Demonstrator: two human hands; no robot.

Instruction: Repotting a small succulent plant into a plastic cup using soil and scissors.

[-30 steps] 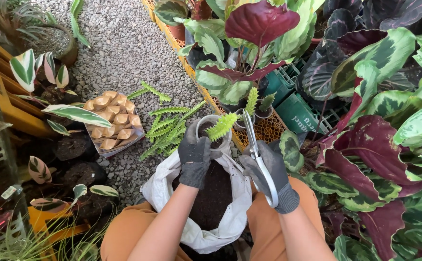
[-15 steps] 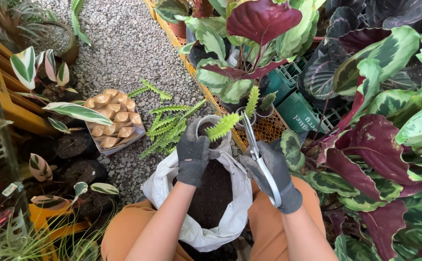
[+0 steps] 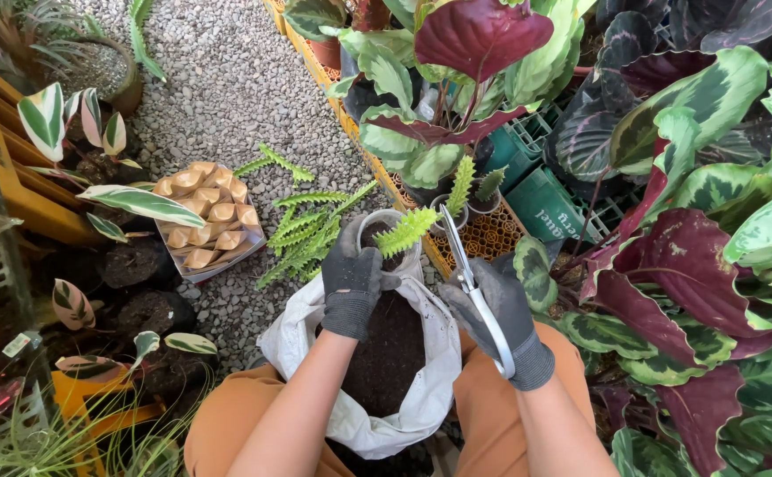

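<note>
To your right the big variegated plants point(image 3: 704, 203) crowd the green crates point(image 3: 541, 208); below you, one white sack of dark soil point(image 3: 386, 353) sits open between your knees. At the sack's far lip stands the one small white pot point(image 3: 392, 237), a single toothed fern cutting point(image 3: 406, 231) rising from it. Your left hand point(image 3: 351, 281) is closed round the pot's near rim, gloved, holding it over the soil. Your right hand point(image 3: 492, 305) is wrapped tight on one pair of scissors point(image 3: 470, 283), blades closed and pointing away toward two more small pots point(image 3: 467, 208) in the yellow tray point(image 3: 483, 237).

The risks, as I judge them: the blade tips lie just beside the cutting — a twitch of your right wrist could nick the frond. The pot is held by one edge only, so it could tip and spill into the sack. On the gravel point(image 3: 227, 79) lie a loose heap of cut fronds point(image 3: 302, 231), too overlapped to count, and one packet of stacked paper-brown pots point(image 3: 205, 221).
</note>
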